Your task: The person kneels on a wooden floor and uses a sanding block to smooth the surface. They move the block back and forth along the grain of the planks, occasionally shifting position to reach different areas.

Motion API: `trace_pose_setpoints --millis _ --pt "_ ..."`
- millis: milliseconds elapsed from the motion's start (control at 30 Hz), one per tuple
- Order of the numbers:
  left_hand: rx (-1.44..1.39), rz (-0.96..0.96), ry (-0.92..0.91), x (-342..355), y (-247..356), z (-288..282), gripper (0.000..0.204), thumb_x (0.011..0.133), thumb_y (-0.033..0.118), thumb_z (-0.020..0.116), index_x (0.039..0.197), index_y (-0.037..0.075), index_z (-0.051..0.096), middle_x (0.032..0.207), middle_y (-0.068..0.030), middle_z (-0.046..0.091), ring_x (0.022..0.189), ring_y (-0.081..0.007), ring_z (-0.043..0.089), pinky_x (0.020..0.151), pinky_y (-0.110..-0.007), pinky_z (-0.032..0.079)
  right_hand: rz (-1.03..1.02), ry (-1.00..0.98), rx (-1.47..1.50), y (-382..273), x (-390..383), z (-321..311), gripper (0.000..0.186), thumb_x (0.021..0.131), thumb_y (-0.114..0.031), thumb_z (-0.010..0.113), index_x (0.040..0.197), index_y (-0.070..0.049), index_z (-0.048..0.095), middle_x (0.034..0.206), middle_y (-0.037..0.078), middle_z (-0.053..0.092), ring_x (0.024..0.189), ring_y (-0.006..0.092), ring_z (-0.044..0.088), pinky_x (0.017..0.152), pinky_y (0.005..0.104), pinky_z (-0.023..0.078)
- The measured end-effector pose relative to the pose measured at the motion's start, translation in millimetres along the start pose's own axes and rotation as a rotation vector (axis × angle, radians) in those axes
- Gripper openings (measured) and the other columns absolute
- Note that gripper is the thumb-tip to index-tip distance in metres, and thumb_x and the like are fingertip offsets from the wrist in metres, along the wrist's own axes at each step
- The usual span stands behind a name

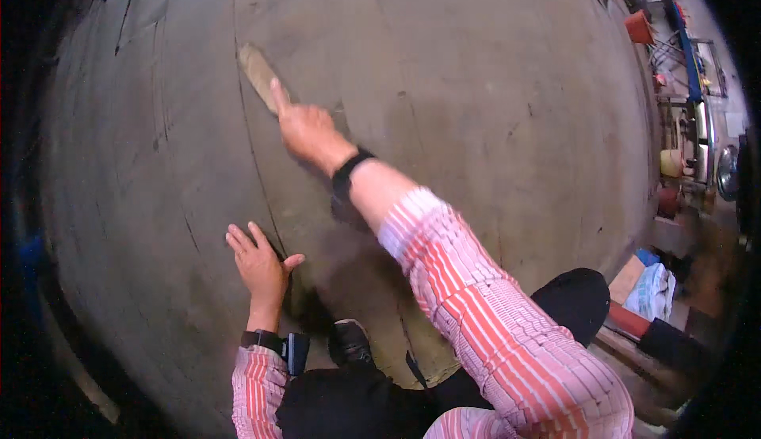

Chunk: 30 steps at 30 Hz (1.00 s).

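Note:
My right hand (305, 128) is stretched far forward and grips a flat, elongated tan tool (259, 70), its index finger laid along it. The tool lies low over the broad grey-brown surface (476, 122), beside a long dark crack. My left hand (259, 265) rests palm down on the same surface at lower left, fingers spread and thumb out, holding nothing. Both wrists carry dark bands.
My dark shoe (351, 342) and bent knees are at the bottom. Along the right edge are metal frames, red containers (639, 27), a cream container (670, 162), a blue-and-white bundle (653, 292) and boards.

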State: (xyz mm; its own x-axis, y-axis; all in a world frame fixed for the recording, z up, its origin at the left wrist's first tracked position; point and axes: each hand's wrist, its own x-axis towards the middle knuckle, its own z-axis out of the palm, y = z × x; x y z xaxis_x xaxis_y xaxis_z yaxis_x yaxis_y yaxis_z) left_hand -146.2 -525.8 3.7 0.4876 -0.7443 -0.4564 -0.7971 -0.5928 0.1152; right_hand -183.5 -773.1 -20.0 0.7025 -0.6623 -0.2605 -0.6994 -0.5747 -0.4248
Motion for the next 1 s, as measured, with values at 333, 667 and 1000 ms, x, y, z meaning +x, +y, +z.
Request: trace_pose_setpoints --millis 333,667,1000 --pt "0.103 0.042 0.026 5 -7 3 0.115 0.054 0.056 0.076 0.136 -0.009 0.027 0.140 -0.0381 0.019 0.131 -0.0497 0.022 0.104 -0.048 0.031 0.190 -0.038 0.028 39 -220 18 0.076 0.077 -0.009 0.054 0.145 -0.017 0.021 0.066 0.018 0.059 0.053 0.0345 0.060 0.047 0.0458 0.048" --pt "0.157 0.074 0.008 6 -11 9 0.117 0.056 0.058 0.075 0.136 -0.009 0.024 0.139 -0.0395 0.019 0.131 -0.0514 0.021 0.107 -0.048 0.028 0.385 0.293 -0.043 81 -328 44 0.061 0.083 -0.030 0.062 0.138 -0.016 0.040 0.058 0.014 0.056 0.046 0.0300 0.057 0.043 0.0413 0.049" --pt "0.169 0.064 -0.002 6 -7 9 0.116 0.056 0.058 0.074 0.135 -0.012 0.025 0.138 -0.0403 0.020 0.131 -0.0513 0.020 0.109 -0.047 0.025 0.333 0.158 -0.085 110 -194 -13 0.065 0.085 -0.028 0.059 0.142 -0.021 0.030 0.059 0.013 0.059 0.049 0.0308 0.059 0.045 0.0440 0.048"
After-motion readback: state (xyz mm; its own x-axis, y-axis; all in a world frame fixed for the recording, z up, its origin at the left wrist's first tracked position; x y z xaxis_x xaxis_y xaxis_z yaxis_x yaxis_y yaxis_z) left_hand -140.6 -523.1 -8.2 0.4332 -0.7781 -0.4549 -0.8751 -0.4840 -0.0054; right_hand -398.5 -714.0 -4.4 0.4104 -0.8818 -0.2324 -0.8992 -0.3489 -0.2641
